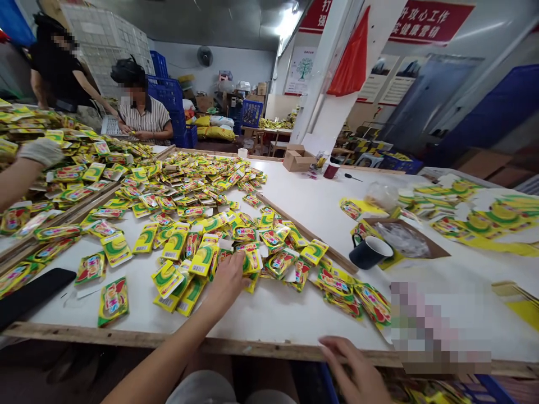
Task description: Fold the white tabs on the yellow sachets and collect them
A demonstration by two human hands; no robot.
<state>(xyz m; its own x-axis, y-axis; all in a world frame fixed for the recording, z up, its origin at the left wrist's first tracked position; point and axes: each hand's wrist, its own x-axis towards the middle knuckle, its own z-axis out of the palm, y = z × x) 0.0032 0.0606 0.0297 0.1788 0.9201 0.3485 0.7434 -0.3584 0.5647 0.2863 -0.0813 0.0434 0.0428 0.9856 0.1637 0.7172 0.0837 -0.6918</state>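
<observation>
My left hand (227, 280) reaches into a loose pile of small printed cardboard boxes (210, 253). Its fingers and thumb close on one small box (253, 261), though the fingertips are partly hidden. The boxes are yellow and green with a red-and-white fruit print, and some have their white end flaps up. Low at the table's front edge, my right hand (356, 370) is open, thumb apart from the fingers, with nothing in it. A fruit-print box (373, 303) lies just beyond it. One separate box (113, 301) rests flat left of my left forearm.
Wooden strips (307, 231) divide the white table (295, 174). A dark mug (370, 252) stands beside an open carton (408, 240) of clear plastic. Flat printed sheets (484, 210) lie at right, a black phone (40, 294) at left. A co-worker's gloved hand (41, 152) is over the left pile.
</observation>
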